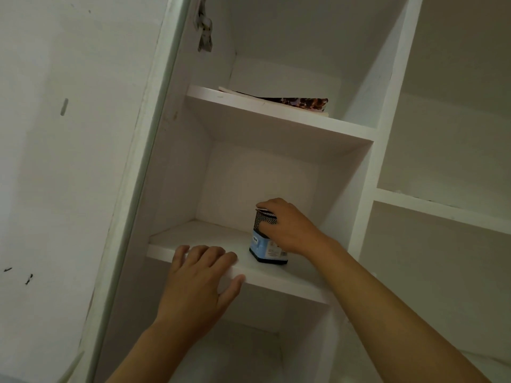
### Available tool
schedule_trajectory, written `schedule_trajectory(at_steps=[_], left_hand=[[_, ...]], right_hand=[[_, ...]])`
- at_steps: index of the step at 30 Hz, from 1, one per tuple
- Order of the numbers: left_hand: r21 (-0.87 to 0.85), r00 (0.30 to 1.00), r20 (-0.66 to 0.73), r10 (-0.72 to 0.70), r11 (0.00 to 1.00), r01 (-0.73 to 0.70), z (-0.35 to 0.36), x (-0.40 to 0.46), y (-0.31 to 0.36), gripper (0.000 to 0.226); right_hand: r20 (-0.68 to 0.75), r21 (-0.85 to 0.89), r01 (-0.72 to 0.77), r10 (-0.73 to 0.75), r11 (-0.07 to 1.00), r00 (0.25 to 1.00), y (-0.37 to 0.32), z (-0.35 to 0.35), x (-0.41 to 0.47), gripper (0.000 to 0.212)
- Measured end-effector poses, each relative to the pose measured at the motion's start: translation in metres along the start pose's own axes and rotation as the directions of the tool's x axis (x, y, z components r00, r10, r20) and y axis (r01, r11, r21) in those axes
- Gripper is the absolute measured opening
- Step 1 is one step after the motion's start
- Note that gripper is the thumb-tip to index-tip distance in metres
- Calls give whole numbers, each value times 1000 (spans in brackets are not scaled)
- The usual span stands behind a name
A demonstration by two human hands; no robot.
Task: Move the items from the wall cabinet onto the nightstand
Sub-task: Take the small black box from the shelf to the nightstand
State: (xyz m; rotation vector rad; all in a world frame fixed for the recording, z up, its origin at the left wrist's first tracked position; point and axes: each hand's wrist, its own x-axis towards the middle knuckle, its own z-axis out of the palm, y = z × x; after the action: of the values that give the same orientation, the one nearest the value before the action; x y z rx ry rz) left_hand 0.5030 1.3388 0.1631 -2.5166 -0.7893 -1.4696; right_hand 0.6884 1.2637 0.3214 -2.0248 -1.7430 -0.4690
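Note:
A small black mesh pen holder (pixel 264 240) with a light blue label stands on the middle shelf (pixel 193 239) of the white wall cabinet. My right hand (pixel 290 228) wraps around its top and right side. My left hand (pixel 199 277) rests flat on the front edge of the same shelf, fingers spread, holding nothing. On the shelf above lies a flat book (pixel 290 102) with a dark patterned cover. The nightstand is out of view.
The cabinet door (pixel 69 161) stands open at the left, with a hinge (pixel 204 31) near the top. More white compartments (pixel 442 161) lie to the right, and a lower compartment (pixel 249 341) sits beneath the middle shelf.

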Motion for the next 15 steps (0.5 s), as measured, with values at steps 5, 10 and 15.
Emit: schedule_trajectory(at_steps=[5, 10, 15], left_hand=[[6, 1000, 23, -11, 1000, 11, 0, 0, 0, 46], [15, 999, 30, -10, 1000, 10, -3, 0, 0, 48], [21, 999, 43, -11, 1000, 10, -5, 0, -1, 49]], right_hand=[[26, 12, -16, 16, 1000, 1000, -7, -9, 3, 60], [89, -3, -71, 71, 997, 994, -12, -12, 12, 57], [51, 14, -41, 41, 999, 998, -11, -17, 3, 44]])
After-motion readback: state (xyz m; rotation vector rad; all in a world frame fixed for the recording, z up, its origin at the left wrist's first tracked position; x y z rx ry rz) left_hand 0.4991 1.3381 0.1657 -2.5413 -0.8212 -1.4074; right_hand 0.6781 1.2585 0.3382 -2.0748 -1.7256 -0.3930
